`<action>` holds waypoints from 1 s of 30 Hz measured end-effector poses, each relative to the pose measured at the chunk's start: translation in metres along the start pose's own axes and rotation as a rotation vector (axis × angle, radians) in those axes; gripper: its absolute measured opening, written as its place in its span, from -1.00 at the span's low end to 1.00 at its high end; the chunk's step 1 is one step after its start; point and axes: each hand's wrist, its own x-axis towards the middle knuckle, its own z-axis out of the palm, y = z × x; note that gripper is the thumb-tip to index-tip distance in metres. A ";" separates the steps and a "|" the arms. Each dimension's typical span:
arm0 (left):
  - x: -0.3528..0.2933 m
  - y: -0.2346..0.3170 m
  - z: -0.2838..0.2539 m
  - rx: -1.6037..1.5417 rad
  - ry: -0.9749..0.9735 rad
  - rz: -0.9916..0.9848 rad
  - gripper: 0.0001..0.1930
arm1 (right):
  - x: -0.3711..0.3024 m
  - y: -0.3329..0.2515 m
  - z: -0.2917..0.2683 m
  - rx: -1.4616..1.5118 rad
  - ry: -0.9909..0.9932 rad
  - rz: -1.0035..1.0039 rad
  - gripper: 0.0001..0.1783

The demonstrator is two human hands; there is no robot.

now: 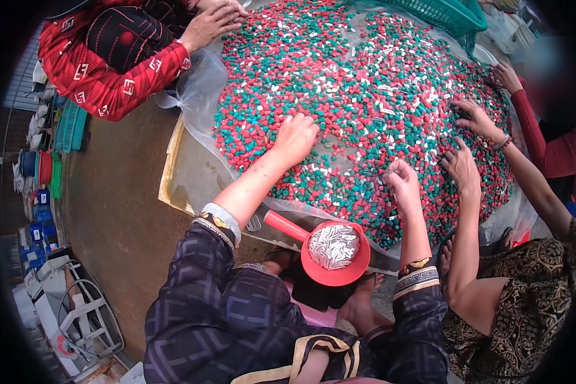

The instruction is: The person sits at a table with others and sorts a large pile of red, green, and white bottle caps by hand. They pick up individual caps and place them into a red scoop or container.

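Observation:
A broad layer of small red and green pieces mixed with short white sticks (358, 121) covers a clear plastic sheet (208, 80). My left hand (296, 137) rests on the near left of this layer, its fingers curled down into the pieces; what they grip is hidden. Over the near right part, my right hand (401, 182) is bent with fingertips drawn together, and anything between them is too small to make out. Below and between my forearms is a red long-handled dipper (358, 265), its handle toward the left. White sticks (334, 247) fill its bowl.
Beside me on the right, a co-worker's two hands (464, 168) reach over the pieces. Another person's hand (507, 78) is at the far right, and a person in a red checked sleeve (128, 83) sits far left. A green basket (451, 16) stands at the back.

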 end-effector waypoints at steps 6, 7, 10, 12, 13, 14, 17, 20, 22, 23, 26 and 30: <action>-0.006 -0.017 -0.007 -0.073 -0.140 0.008 -0.80 | 0.000 -0.016 0.006 0.432 -0.048 0.055 -0.94; -0.006 -0.017 -0.010 -0.100 -0.165 0.019 -0.79 | -0.001 -0.021 0.006 0.471 -0.039 0.053 -0.94; 0.000 -0.012 -0.023 -0.266 -0.120 -0.034 -0.82 | 0.000 -0.021 -0.007 0.618 -0.091 0.041 -0.93; 0.007 -0.008 -0.026 -0.510 -0.067 -0.143 -0.82 | -0.001 -0.020 -0.015 0.752 -0.146 0.043 -0.90; 0.008 0.000 -0.032 -0.697 -0.123 -0.134 -0.82 | -0.002 -0.020 -0.015 0.722 -0.148 0.067 -0.90; 0.009 0.012 -0.040 -0.885 -0.181 -0.126 -0.82 | -0.005 -0.020 -0.013 0.693 -0.150 0.091 -0.90; -0.003 0.056 -0.074 -1.253 -0.591 0.082 -0.85 | -0.005 -0.017 -0.004 0.562 -0.176 0.160 -0.84; -0.010 0.094 -0.084 -1.083 -0.947 0.434 -0.81 | -0.003 -0.008 -0.007 0.634 -0.234 0.067 -0.82; -0.007 0.091 -0.057 -0.956 -0.590 0.421 -0.78 | -0.005 -0.012 -0.006 0.660 -0.226 0.054 -0.83; -0.007 0.090 -0.041 -0.889 -0.413 0.414 -0.76 | -0.007 -0.012 -0.006 0.692 -0.231 0.064 -0.84; -0.023 0.096 -0.008 -0.638 -0.354 0.665 -0.75 | -0.007 -0.014 -0.002 0.755 -0.245 0.094 -0.87; -0.017 0.066 -0.002 -0.406 -0.287 0.627 -0.74 | -0.007 -0.012 -0.011 0.674 -0.190 0.108 -0.92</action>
